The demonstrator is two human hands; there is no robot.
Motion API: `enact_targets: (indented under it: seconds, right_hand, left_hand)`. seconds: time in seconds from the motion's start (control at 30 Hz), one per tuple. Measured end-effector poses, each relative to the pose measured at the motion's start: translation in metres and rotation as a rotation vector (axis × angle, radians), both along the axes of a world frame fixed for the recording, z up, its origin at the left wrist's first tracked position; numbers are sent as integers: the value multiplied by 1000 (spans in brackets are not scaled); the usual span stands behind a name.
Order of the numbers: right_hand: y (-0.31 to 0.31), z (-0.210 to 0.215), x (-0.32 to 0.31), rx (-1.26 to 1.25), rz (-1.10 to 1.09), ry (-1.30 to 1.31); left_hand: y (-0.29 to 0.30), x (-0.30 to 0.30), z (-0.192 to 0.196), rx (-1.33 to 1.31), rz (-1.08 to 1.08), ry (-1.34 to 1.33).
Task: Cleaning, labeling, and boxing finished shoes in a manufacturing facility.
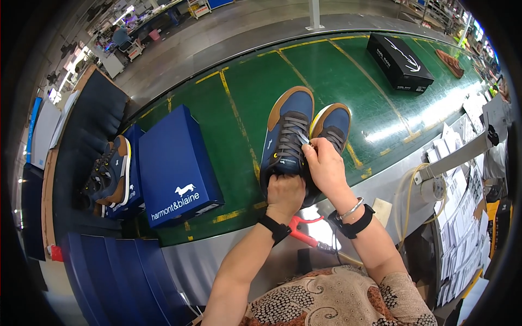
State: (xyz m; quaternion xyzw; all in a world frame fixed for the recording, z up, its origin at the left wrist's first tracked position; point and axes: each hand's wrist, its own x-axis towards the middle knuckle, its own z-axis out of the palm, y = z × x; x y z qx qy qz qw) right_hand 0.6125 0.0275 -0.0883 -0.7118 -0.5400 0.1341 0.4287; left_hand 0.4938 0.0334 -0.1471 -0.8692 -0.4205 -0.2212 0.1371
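- Frame centre: two blue, brown-toed sneakers side by side over the green, yellow-lined tabletop [206, 108]: left sneaker [296, 103], right sneaker [337, 117].
- Bare left hand [286, 190]: at the left sneaker's opening, fingers hidden.
- Bare right hand [327, 164]: over the right sneaker's lower part, its small silver metal tool [303, 138] at the left sneaker's laces.
- Left of centre: blue rectangular box [174, 157] on the tabletop.
- Farther left: blue-and-brown sneakers [117, 171], beside that box.
- Upper right: black rectangular box [401, 62]; brown shoe [450, 63] right of it.
- Lower centre: red-handled tool [302, 237], between the forearms.
- Lower right: white paper stacks [461, 228].
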Motion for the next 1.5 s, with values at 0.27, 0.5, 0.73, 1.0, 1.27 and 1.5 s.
enact_targets:
  seconds: [0.27, 0.5, 0.73, 1.0, 1.27, 1.5]
  right_hand:
    - [-28, -44, 102, 127, -347, -105]
    - [-116, -140, 250, -379, -426, -473]
    - [-92, -42, 88, -106, 333, -299]
    - [-129, -84, -20, -183, 748, -609]
    - [-109, -75, -30, -154, 816, -313]
    - [-74, 58, -116, 63, 1116, -4]
  left_hand:
    - [7, -20, -9, -82, 115, -97]
    - [20, -24, 4, -140, 161, -174]
    - [40, -89, 66, 70, 255, -127]
    - [62, -210, 145, -109, 679, 8]
    - [42, -307, 107, -234, 904, -312]
    - [1, -331, 5, 256, 786, -1188]
